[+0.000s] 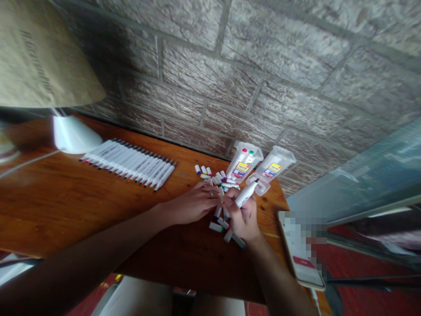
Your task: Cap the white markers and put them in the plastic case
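Observation:
My right hand (242, 216) is closed around a white marker (246, 193) that points up and to the right. Beside it my left hand (194, 204) lies low on the wooden table (66, 197), its fingertips pinched against the near end of that marker; a ring shows on one finger. Loose marker caps (210, 174) lie scattered just beyond and below both hands. A neat row of white markers (131, 164) is laid out to the left. Two clear plastic marker cases (245, 164) with yellow labels lie behind the hands, near the brick wall.
A white lamp base (74, 134) and its beige shade (36, 57) stand at the back left. A phone (301, 250) lies at the table's right edge with a cable below it. The stone-brick wall (230, 66) closes the back. Red floor shows at right.

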{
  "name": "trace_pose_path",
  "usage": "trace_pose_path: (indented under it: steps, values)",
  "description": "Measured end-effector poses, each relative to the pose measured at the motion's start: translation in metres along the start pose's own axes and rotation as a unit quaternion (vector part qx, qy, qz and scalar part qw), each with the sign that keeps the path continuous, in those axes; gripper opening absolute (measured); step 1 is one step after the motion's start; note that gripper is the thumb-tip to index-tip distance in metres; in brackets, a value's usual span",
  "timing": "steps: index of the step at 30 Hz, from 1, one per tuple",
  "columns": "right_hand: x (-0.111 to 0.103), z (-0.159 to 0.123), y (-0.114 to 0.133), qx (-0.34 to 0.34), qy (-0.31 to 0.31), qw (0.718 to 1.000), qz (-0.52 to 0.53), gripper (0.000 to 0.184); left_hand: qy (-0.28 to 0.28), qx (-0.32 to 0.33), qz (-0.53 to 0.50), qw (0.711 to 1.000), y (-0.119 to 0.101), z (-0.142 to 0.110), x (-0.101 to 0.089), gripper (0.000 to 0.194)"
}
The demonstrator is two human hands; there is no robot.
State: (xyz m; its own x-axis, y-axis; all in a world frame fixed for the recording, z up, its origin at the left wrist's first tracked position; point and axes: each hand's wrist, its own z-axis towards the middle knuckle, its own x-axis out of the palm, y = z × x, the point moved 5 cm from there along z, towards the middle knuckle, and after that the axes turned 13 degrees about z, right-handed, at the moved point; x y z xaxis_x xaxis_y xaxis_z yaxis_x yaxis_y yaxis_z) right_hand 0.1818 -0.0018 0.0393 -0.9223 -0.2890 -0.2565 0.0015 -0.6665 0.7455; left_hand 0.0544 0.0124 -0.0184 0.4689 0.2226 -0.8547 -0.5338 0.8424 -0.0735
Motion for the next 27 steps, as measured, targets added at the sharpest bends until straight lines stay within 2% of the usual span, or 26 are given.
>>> trace_pose_path:
  steps: [6,14,20,24,27]
  values:
    - [0.008,-0.002,0.004,0.005,0.040,0.999,0.015,0.026,-0.001,-0.002,0.005,1.000,0.000,0.001,-0.001,0.027]
    - [0.007,-0.008,-0.008,0.051,0.037,0.995,0.072,0.038,-0.001,-0.001,0.009,1.000,0.003,-0.001,0.003,0.021]
    - [0.008,-0.012,-0.016,0.061,0.027,0.991,0.112,0.050,-0.013,0.003,0.005,1.000,0.005,-0.002,0.004,0.021]
    - [0.009,-0.015,-0.022,0.087,0.034,0.989,0.117,0.050,-0.010,-0.001,0.006,1.000,0.005,-0.001,0.002,0.021]
    - [0.009,-0.015,-0.021,0.081,0.032,0.989,0.120,0.050,-0.008,-0.007,0.004,1.000,0.005,0.000,0.000,0.021]
